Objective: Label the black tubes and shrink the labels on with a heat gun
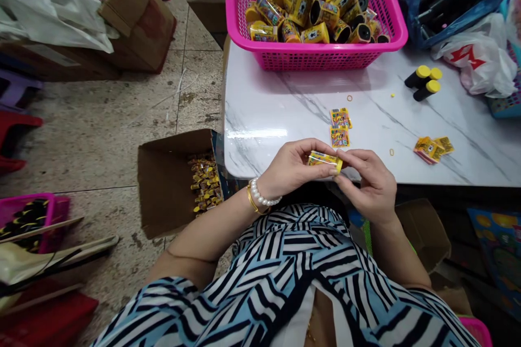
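Both my hands hold one small yellow labelled tube [324, 160] just above the near edge of the white marble table [285, 103]. My left hand [291, 167] wraps its fingers round the tube's left part. My right hand [368, 179] pinches its right, yellow-capped end. Two yellow printed labels [340, 127] lie flat on the table just beyond my hands. A small pile of the same labels [432, 147] lies to the right. Three black tubes with yellow caps [424, 82] lie further back on the right.
A pink basket [315, 57] full of labelled yellow tubes stands at the table's back. An open cardboard box [179, 181] with several finished tubes sits on the floor to my left. Plastic bags [476, 54] crowd the right side. Rubber bands lie scattered on the table.
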### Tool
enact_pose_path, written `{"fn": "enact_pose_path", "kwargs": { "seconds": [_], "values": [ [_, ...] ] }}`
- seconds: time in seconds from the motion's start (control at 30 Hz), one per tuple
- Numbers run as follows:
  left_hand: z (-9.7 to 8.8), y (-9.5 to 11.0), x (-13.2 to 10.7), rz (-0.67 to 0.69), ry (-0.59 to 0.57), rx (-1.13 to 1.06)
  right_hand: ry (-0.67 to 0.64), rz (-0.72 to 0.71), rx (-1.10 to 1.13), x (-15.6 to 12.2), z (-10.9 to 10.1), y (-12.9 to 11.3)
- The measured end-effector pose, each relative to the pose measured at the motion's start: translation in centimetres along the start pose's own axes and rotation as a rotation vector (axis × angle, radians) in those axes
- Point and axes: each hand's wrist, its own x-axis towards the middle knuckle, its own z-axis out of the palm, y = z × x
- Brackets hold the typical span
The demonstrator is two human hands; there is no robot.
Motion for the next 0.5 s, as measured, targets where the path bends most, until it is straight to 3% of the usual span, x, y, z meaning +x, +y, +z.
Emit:
{"fn": "enact_pose_path", "kwargs": {
  "seconds": [0.17,0.33,0.4,0.5],
  "values": [
    [0.3,0.7,0.1,0.005,-0.015,-0.042,0.129,-0.109,-0.162,-0.3,-0.2,0.8],
    [-0.6,1.1,0.4,-0.099,-0.022,-0.061,0.104,-0.172,-0.194,-0.3,-0.1,1.5],
    [-0.7,1.0,0.6,-0.095,-0.019,-0.033,0.107,-0.102,-0.130,-0.3,0.6,1.7],
    [-0.8,0.9,1.1,-0.087,-0.003,0.016,0.113,0.139,0.099,-0.3,1.9,2.1]
  ]
}}
